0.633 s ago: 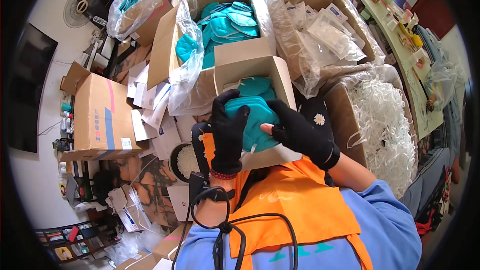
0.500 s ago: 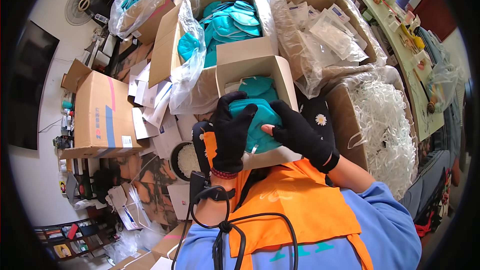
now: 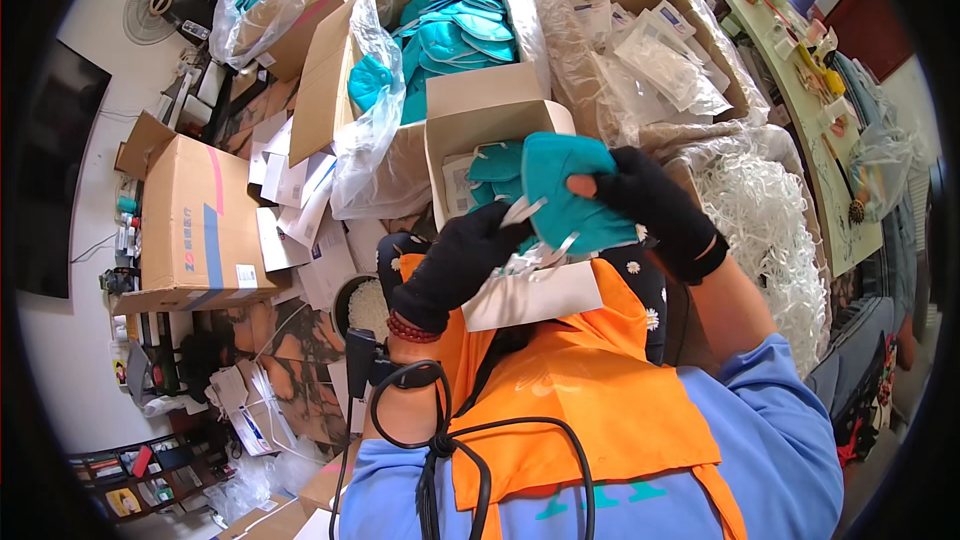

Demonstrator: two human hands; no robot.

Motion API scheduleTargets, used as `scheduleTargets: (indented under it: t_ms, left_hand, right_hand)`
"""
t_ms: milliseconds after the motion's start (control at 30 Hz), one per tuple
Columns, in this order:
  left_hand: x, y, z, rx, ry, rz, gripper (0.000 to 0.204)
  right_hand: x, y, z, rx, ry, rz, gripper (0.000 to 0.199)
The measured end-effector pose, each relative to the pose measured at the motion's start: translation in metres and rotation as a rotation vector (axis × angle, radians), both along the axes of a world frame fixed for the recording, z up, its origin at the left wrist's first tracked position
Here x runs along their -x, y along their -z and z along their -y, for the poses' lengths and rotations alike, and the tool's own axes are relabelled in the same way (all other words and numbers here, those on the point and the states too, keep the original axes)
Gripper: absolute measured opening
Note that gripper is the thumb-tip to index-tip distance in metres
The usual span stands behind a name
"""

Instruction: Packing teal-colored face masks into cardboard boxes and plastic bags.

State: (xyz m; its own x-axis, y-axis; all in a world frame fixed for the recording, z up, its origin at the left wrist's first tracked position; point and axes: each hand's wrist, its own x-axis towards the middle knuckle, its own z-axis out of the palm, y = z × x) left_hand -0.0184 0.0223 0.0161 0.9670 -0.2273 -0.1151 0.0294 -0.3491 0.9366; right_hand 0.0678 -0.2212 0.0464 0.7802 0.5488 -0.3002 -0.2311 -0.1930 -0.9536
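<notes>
A teal face mask (image 3: 567,190) is in my right hand (image 3: 665,210), its thumb lying across the mask's face and the other fingers behind. My left hand (image 3: 450,265) is closed on white straps (image 3: 522,210) beside the mask's left edge. Both hands wear black gloves that leave at least the right thumb tip bare. Below the mask, an open white carton (image 3: 535,298) stands on my lap, with other teal masks (image 3: 493,172) inside. The held mask hides part of the carton's inside.
Ahead stands a plastic-lined box of loose teal masks (image 3: 460,35). Right of it, another lined box holds white packets (image 3: 665,60). A box heaped with white straps (image 3: 760,240) is at my right. Left are a large cardboard box (image 3: 205,220) and folded white cartons (image 3: 295,190).
My right hand has moved right and up, lifting the teal mask partly out over the carton. My left hand has let go of the mask's side and now grips white straps.
</notes>
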Motion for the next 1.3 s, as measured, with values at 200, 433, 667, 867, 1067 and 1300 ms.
scheduleTargets:
  t_ms: [200,433,667,867,1067,1300]
  left_hand:
    - [0.013,0.030,-0.052,-0.521,-0.017,0.248,0.019]
    - [0.020,-0.002,-0.022,0.326,0.155,-0.212,0.027]
    - [0.021,0.009,-0.004,0.210,0.010,-0.250,0.032]
    - [0.024,0.018,0.006,1.061,0.190,-0.512,0.068]
    - [0.019,0.000,0.012,0.703,0.109,-0.556,0.036]
    - [0.021,0.007,0.013,0.587,0.031,-0.563,0.027]
  right_hand:
    - [-0.007,-0.033,0.025,-0.031,0.128,0.016,0.046]
    - [0.008,-0.041,0.007,-0.032,0.239,0.025,0.049]
    - [-0.003,-0.049,0.006,-0.039,0.236,0.171,0.049]
    - [-0.009,-0.047,0.013,0.000,0.247,0.228,0.048]
    - [-0.011,-0.046,0.013,0.040,0.280,0.220,0.045]
    - [-0.017,-0.052,0.024,0.038,0.324,0.233,0.050]
